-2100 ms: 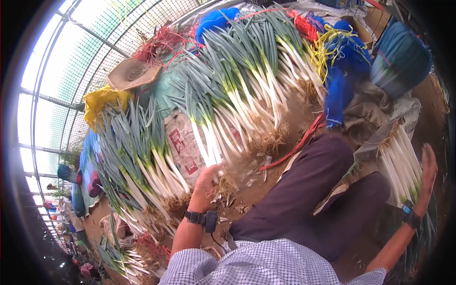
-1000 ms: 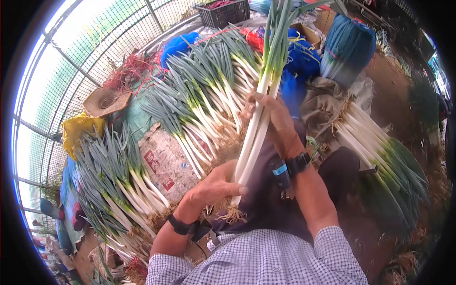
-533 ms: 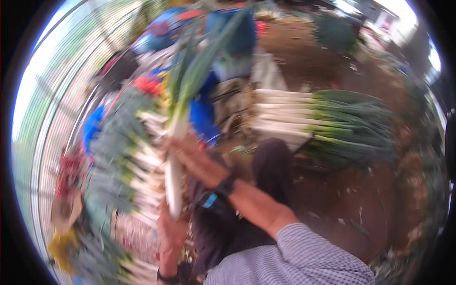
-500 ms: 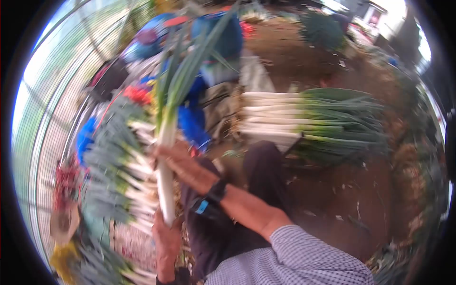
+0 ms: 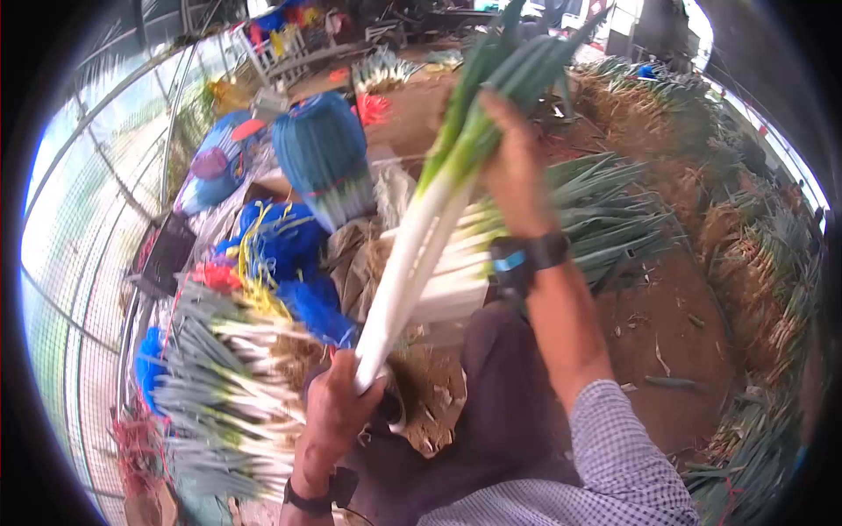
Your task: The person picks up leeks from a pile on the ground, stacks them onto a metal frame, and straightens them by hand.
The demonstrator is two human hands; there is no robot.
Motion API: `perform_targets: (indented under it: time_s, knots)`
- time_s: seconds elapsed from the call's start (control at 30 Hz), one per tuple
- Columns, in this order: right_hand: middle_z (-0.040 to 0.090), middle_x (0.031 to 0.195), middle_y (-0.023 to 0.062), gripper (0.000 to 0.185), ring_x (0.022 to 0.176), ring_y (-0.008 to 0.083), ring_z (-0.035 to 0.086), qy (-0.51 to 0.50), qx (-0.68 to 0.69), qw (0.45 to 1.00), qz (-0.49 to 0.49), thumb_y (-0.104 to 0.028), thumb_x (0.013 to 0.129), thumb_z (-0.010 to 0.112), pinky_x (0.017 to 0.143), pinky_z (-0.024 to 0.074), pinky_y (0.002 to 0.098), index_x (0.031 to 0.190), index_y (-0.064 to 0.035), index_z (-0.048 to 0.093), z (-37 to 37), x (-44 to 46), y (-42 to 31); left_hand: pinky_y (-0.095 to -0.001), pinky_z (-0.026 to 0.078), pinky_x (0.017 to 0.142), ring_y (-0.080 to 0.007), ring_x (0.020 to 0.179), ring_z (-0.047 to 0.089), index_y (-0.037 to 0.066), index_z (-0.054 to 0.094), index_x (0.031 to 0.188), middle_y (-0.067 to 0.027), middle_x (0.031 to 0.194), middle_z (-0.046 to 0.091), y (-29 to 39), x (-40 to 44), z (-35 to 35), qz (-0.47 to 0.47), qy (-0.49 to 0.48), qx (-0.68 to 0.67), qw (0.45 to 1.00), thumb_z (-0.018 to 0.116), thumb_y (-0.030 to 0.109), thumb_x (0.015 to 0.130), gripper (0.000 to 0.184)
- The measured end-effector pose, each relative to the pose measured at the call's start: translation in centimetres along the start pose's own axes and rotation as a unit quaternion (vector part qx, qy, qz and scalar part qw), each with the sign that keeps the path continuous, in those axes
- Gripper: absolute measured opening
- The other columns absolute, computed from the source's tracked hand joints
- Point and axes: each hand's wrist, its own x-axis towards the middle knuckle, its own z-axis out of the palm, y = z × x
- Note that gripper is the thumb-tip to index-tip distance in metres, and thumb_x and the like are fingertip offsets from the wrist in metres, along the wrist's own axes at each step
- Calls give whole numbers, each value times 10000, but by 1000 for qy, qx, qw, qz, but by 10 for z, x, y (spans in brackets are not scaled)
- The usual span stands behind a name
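Long leeks, seemingly two side by side, slant across the middle of the head view, white root ends low and green leaves up to the right. My left hand is wrapped round their root ends. Higher up, my right hand closes on them where the white turns green. Behind my right wrist lies a neat stack of leeks, partly hidden by the held ones and my arm. To the left of my left hand is a loose pile of leeks.
A large wrapped leek bundle stands beyond, near blue netting and yellow ties. A dark crate sits at the left by the mesh wall. More leeks line the right side.
The held leeks have swung from nearly upright on the left to a rightward slant over the stack. My right hand has shifted from the white shafts up toward the leaves.
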Motion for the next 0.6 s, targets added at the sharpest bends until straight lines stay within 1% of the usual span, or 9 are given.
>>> perform_targets:
  time_s: [0.17,0.2,0.3,0.33,0.4,0.43,0.5,0.57,0.6]
  knots:
    - [691,1079,148,373,1002,293,697,56,-124,976,-170,-264,965,673,915,576,462,1216,4,603,-51,14,-121,-404,554,740,-380,818,695,59,663,1151,-207,873,698,58,102,23,121,-26,-108,986,758,167,824,357]
    - [687,1097,151,377,1010,294,695,73,-138,971,-183,-273,969,671,921,575,468,1218,2,606,-64,8,-131,-351,551,758,-278,796,705,72,687,1204,-156,886,721,61,119,31,119,-55,-125,984,757,156,826,393]
    - [669,1146,166,413,1017,266,686,209,-96,967,-107,-327,968,683,924,567,431,1210,1,619,-115,-43,-127,-321,541,770,-163,809,682,91,683,1261,-81,913,739,44,162,60,48,-189,-209,958,759,145,828,444]
    - [681,1084,147,408,972,244,691,220,-290,926,-100,-345,968,686,871,576,403,1167,8,641,-129,-75,-119,-295,531,781,-96,823,635,95,693,1271,-33,930,734,37,172,68,62,-203,-208,955,776,157,812,470]
    - [695,944,103,392,870,195,692,290,-507,806,95,-352,964,697,755,580,352,1083,21,676,-182,-133,-105,-288,530,788,-97,822,634,79,707,1242,-38,923,733,3,194,91,70,-272,-177,943,783,157,795,460]
    - [697,866,78,378,813,168,689,346,-520,732,271,-340,961,704,693,576,328,1043,28,689,-209,-151,-98,-285,530,792,-98,821,633,71,714,1227,-40,919,733,-12,205,98,72,-304,-160,936,786,156,787,455]
    - [679,746,62,339,726,141,678,224,-606,719,256,-285,948,725,615,559,326,987,51,695,-192,-180,-87,-275,531,768,-90,793,617,69,740,1185,-23,881,726,-25,217,103,93,-329,-66,937,778,127,754,436]
    - [719,877,121,306,780,155,692,109,-678,721,92,-195,917,765,666,552,306,1054,63,671,-166,-169,-74,-275,526,794,-91,839,645,18,730,1178,-37,893,743,-26,225,106,56,-364,-175,913,761,110,766,424]
    - [713,1018,140,333,929,229,701,80,-694,704,128,-194,893,784,811,560,342,1099,41,669,-144,-154,-78,-273,526,795,-92,838,644,13,730,1172,-31,890,739,-21,229,102,27,-379,-161,911,753,107,767,417]
